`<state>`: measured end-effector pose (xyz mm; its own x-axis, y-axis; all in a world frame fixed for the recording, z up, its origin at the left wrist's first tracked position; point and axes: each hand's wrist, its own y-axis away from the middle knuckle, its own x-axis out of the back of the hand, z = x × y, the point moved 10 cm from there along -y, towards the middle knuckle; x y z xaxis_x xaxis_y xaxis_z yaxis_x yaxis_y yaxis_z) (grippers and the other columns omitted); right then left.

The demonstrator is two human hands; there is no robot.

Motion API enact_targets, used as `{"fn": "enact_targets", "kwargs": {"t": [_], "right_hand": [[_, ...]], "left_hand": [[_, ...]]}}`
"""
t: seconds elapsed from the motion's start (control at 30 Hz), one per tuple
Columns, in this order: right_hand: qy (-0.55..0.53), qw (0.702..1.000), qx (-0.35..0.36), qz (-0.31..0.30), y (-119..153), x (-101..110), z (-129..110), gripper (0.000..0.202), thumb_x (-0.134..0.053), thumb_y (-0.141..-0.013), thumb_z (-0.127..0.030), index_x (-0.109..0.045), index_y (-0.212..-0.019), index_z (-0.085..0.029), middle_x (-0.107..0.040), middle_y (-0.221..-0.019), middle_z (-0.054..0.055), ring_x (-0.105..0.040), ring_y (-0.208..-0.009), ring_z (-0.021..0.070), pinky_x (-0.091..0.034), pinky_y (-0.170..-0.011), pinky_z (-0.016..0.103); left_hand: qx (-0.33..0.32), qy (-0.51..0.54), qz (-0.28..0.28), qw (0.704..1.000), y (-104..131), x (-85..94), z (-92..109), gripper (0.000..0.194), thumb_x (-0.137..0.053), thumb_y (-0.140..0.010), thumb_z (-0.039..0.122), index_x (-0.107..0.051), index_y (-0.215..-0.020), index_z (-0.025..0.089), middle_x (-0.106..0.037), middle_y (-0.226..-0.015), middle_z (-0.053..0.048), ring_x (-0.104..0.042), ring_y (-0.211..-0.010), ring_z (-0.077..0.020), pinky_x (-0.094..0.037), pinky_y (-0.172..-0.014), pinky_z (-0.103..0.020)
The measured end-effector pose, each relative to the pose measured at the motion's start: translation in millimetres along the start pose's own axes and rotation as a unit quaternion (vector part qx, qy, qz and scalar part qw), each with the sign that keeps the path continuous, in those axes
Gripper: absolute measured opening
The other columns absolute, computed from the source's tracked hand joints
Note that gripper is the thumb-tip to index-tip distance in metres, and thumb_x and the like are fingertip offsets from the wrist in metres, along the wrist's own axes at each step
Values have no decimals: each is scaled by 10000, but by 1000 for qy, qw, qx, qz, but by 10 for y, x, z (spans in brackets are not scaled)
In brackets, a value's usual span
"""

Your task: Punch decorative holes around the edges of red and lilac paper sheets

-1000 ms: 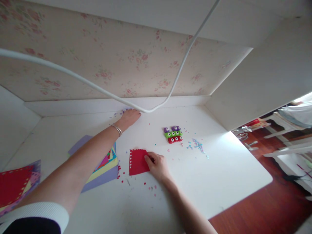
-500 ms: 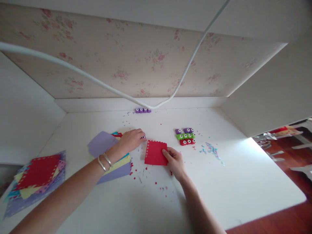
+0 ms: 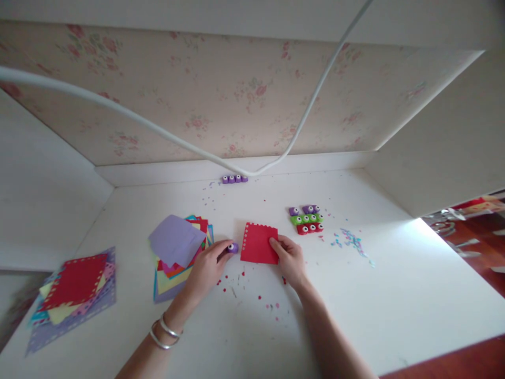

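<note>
Between the thumb and fingers of my left hand (image 3: 211, 263) is a small purple punch (image 3: 233, 247) with a white round top. My right hand (image 3: 290, 258) pinches the right edge of a red paper square (image 3: 259, 243). Small punched holes run along the paper's left side, and its top edge is notched. The punch is just left of the paper, apart from it. Red paper bits (image 3: 243, 273) lie on the white table below.
Coloured sheets (image 3: 177, 241) lie left of my left hand; punched sheets (image 3: 81, 279) are stacked farther left. Purple, green (image 3: 306, 218) and red punches stand at right, near confetti (image 3: 353, 242). More purple punches (image 3: 235, 179) line the back. A white cable (image 3: 158, 126) hangs in front.
My left hand has moved down toward me with the purple punch, uncovering more of the coloured sheets. My right hand still holds the red paper. The view has shifted slightly.
</note>
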<state>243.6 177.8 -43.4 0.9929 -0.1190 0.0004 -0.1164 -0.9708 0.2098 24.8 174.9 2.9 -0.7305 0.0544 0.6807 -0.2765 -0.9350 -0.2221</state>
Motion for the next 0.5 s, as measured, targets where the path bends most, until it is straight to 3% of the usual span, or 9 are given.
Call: {"fn": "enact_targets", "kwargs": {"t": [0.5], "right_hand": [[80, 997, 11, 4, 10, -19, -81, 402, -582, -784, -547, -722, -880, -182, -731, -767, 71, -651, -690, 222, -485, -564, 301]], "left_hand": [[26, 27, -4, 999, 63, -53, -121, 285, -587, -876, 294, -605, -1159, 268, -695, -1111, -31, -674, -975, -185, -549, -886, -331]]}}
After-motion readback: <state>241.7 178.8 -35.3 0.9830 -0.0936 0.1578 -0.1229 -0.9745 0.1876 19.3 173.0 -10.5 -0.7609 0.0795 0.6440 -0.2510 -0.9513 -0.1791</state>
